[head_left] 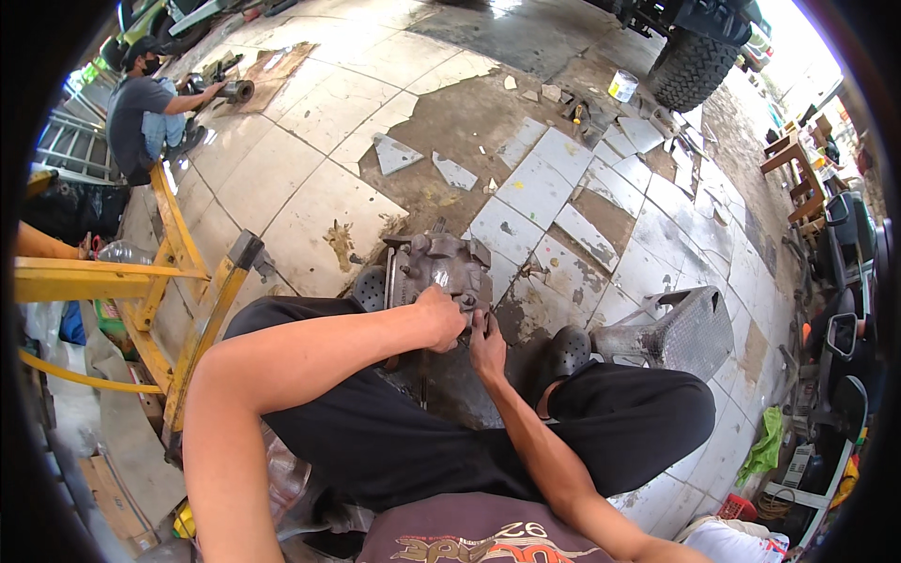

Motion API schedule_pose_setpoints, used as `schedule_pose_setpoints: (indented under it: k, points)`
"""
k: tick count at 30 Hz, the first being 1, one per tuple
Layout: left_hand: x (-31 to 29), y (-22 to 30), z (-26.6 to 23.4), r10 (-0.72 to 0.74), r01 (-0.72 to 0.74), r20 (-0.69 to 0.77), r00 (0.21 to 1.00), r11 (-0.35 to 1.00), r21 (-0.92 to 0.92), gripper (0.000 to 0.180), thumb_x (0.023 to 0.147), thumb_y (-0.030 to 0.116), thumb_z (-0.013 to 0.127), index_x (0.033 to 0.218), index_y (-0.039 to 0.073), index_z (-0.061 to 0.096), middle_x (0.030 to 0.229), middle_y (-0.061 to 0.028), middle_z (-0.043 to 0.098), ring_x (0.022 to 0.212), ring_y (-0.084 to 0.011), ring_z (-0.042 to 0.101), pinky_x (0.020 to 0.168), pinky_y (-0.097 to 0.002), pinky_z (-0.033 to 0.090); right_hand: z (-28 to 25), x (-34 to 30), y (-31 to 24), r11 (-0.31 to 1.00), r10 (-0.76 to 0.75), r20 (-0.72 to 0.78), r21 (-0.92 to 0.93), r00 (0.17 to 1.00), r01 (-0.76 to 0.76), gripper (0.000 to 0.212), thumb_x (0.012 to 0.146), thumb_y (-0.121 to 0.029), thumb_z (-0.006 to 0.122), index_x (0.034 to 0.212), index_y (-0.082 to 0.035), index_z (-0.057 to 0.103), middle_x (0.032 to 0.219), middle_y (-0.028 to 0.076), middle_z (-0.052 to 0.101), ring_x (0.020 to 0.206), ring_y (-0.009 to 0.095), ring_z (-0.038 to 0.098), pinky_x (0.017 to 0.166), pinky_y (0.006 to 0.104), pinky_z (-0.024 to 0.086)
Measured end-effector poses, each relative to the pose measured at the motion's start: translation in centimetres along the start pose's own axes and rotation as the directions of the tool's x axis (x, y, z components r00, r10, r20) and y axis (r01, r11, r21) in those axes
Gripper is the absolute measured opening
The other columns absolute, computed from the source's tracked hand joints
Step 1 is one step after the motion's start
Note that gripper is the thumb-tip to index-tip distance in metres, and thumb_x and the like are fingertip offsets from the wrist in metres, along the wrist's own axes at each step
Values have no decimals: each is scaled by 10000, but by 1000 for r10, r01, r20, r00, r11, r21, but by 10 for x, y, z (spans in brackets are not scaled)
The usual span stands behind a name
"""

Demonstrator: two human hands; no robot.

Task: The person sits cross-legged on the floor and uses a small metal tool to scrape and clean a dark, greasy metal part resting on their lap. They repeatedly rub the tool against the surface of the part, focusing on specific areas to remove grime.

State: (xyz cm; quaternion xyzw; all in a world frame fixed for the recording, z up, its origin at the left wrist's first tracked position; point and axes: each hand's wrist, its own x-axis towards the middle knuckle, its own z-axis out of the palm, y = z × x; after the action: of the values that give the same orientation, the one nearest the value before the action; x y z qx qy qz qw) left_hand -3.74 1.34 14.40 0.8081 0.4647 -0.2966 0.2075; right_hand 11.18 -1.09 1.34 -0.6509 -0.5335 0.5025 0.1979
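A greasy grey-brown gearbox housing (427, 265) of cast metal sits on the floor between my feet. My left hand (439, 317) is closed at its near side, the fingers curled down against the metal; whatever they grip is hidden beneath the hand. Just right of it, my right hand (487, 349) is at the housing's near right corner. Its fingertips are drawn together on a small part that I cannot make out. Both hands nearly touch.
A yellow metal frame (171, 220) stands close on my left. To the right is a grey plastic stool (690, 330). Broken tiles (540, 183) lie ahead, with a paint can (623, 85) beside a vehicle tire (694, 70). At far left a person (141, 113) crouches, handling a metal part.
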Motion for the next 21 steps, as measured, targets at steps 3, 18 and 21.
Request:
schedule_pose_setpoints:
  k: [3, 18, 21]
  points:
    - [-1, -4, 2, -7, 8, 30, 1000, 999, -34, 476, 893, 434, 642, 1225, 93, 639, 1142, -116, 696, 1122, -285, 646, 972, -454, 444, -1, 9, -2, 999, 38, 13, -8, 999, -38, 765, 988, -606, 450, 1430, 18, 456, 1314, 295, 588, 1257, 439, 547, 1032, 448, 434]
    - [-2, -1, 7, -7, 9, 89, 996, 1000, -27, 488, 907, 447, 622, 1251, 100, 620, 1131, -121, 696, 1120, -287, 641, 952, -452, 441, 12, 3, 20, 951, -283, -122, 96, 951, 295, 679, 1016, -480, 488, 1416, 66, 448, 1341, 308, 560, 1282, 453, 517, 1048, 443, 417]
    - [-3, -3, 11, -6, 8, 99, 995, 1000, -26, 492, 910, 449, 620, 1255, 99, 617, 1139, -121, 693, 1125, -286, 639, 958, -453, 438, 1, 11, 8, 990, -44, 21, 137, 999, 41, 681, 1017, -486, 476, 1432, 52, 434, 1364, 301, 543, 1291, 455, 506, 1048, 446, 415]
